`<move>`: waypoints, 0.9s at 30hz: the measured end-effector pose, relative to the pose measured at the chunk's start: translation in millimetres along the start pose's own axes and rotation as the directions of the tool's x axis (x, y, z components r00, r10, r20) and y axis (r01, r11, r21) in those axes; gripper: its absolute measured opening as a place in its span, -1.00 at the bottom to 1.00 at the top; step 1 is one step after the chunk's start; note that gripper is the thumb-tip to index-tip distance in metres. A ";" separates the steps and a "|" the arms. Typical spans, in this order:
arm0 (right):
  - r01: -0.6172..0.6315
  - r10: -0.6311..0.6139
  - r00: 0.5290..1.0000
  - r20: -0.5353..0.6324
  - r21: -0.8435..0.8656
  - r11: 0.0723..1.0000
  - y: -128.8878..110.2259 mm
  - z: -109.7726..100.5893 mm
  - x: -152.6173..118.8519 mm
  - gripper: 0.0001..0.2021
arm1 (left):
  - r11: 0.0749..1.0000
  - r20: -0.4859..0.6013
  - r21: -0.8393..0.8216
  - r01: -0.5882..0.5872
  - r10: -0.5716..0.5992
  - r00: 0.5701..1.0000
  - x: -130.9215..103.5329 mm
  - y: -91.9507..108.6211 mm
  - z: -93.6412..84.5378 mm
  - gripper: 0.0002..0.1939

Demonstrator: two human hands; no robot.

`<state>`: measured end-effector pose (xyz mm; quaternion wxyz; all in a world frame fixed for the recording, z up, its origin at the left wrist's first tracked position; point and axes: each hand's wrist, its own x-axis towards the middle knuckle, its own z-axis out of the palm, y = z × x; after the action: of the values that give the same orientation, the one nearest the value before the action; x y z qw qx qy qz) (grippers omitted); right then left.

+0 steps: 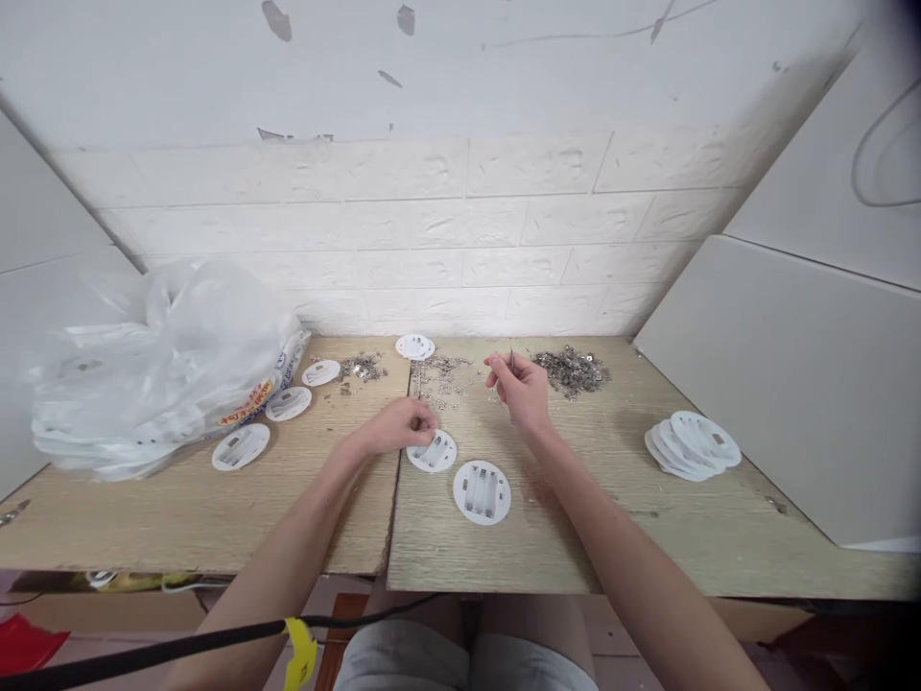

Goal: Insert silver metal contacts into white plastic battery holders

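Note:
My left hand is closed, thumb and fingers pinched at the upper rim of a white round battery cover with long slots. What those fingertips hold, if anything, is hidden. Just nearer to me lies another battery cover, its metal contacts showing in the slots. My right hand is raised above the table, fingers closed around a slim dark metal tool that looks like tweezers. Beside that hand is a heap of small metal battery contacts. Loose metal pieces are scattered beyond my left hand.
Several stacked covers stand at the right. More covers lie in a row by a large plastic bag on the left. One cover lies near the brick wall. A seam divides the wooden tabletop; a black cable crosses below.

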<state>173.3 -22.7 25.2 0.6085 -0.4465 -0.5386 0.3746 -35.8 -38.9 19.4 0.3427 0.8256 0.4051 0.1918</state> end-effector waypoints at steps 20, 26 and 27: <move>0.162 0.055 0.963 0.262 -0.734 0.660 24.3 -14.9 8.9 -0.77 | 0.984 -0.307 -0.171 0.045 -0.097 0.947 -3.5 -9.6 9.2 -0.77; 0.261 0.003 0.952 0.307 -0.811 0.524 19.2 -9.8 1.0 -0.67 | 0.973 -0.312 -0.217 0.079 -0.146 0.939 -1.4 -15.3 11.0 -0.69; 0.258 0.012 0.952 0.305 -0.827 0.499 17.5 -9.3 -0.1 -0.65 | 0.970 -0.307 -0.228 0.085 -0.154 0.939 -1.3 -15.9 11.1 -0.67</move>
<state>182.9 -18.5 8.4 0.2526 -0.5933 -0.7611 0.0709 -38.6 -37.6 0.1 0.3687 0.7157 0.4826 0.3450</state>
